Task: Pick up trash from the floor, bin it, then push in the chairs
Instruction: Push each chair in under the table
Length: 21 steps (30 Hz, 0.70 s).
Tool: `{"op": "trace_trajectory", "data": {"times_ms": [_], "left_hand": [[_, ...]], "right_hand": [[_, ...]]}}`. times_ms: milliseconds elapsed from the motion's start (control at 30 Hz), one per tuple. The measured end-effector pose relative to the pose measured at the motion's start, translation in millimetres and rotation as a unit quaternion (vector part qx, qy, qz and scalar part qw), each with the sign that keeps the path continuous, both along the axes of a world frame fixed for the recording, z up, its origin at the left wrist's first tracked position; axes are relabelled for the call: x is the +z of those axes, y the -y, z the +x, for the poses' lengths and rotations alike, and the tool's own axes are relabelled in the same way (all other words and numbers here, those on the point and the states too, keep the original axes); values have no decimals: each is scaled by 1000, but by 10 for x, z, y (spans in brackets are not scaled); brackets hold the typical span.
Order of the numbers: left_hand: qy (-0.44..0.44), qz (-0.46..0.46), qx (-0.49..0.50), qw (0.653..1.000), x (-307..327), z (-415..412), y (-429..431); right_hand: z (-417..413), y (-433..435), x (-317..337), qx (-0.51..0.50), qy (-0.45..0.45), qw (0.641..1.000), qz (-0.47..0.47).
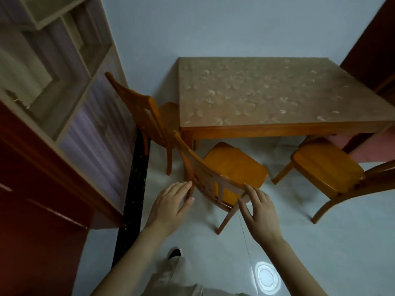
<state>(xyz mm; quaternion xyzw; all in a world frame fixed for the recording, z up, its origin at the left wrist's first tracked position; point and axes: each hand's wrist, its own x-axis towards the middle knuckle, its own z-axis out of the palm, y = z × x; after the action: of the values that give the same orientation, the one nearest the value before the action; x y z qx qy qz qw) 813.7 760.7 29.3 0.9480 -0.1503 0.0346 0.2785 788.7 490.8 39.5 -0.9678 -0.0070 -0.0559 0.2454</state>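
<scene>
Both hands are at the chair [224,174] back, one each side. The left hand [171,207] and right hand [259,212] are open, fingers touching it. The surface [256,99] lies straight ahead.

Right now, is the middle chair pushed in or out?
Out. The middle chair has its whole seat showing in front of the table.

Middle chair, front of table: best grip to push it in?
Take the middle chair by the curved top rail of its backrest, one end in each hand, coming from behind. The back faces the person and the seat points at the table. The left hand and right hand are open at the rail's two ends.
</scene>
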Motion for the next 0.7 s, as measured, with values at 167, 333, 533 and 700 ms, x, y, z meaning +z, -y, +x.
{"op": "trace_trajectory", "data": {"times_ms": [167, 333, 533, 700], "left_hand": [[19, 32, -63, 997, 175, 913, -395], [8, 73, -152, 986, 106, 1717, -509], [-23, 101, -225, 969, -216, 2336, -381], [-52, 106, -268, 956, -377, 2594, -262]], "right_hand": [[576, -483, 107, -40, 1, 999, 29], [1203, -871, -108, -44, -36, 998, 1], [1399, -942, -447, -99, -95, 990, -31], [1309, -922, -713, -145, -65, 987, 3]]}}
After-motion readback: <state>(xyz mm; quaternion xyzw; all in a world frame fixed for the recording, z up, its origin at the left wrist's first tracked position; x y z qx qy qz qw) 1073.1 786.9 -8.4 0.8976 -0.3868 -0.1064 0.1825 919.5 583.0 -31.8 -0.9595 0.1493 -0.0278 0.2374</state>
